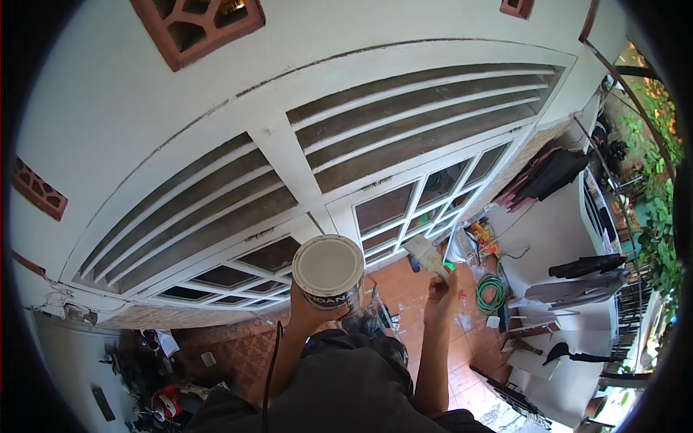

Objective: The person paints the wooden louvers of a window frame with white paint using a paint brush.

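Note:
A round paint can [328, 265] with a pale top and a dark label is gripped from below and the side by my left hand [310, 310]. My right hand [439, 290] is closed around the handle of a wide, pale-stained paintbrush [424, 252], which points up and left. The brush is apart from the can, to its right. Before me stands a white window frame [336, 220] with slatted vents [426, 108] above the glass panes. Dark marks show along the frame's ledge.
Tiled floor [404, 285] lies far below. A coiled green hose [490, 293] rests at the right, near a white wall. Clothes [552, 173] hang at the right. Assorted items [170, 400] lie at the lower left. Red vent blocks [198, 29] sit in the upper wall.

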Tool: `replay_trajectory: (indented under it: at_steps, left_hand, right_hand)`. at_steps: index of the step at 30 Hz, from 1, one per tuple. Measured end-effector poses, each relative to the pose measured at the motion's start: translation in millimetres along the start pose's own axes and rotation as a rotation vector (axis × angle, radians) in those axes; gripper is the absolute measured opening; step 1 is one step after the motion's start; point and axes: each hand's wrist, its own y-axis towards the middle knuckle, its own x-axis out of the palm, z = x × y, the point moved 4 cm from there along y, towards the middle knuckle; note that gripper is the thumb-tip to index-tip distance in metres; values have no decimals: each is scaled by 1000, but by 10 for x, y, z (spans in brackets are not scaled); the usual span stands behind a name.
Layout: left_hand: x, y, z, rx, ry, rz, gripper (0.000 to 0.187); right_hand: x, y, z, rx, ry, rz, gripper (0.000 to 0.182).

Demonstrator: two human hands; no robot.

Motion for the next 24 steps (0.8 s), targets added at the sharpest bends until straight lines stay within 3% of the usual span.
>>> replay_trajectory:
  at_steps: [5,14,24]
  left_hand:
    - [63,-49,-181,10,58,-66,106]
    - [456,-111,-234,-25,-50,-145,101]
    - [536,-400,-197,-60,35,-201,108]
  right_hand:
    - [-447,-163,-286,-9,98,138,39]
    - [-770,-540,-523,-83,183,201,42]
    - [-910,-517,-481,-3,209,95,43]
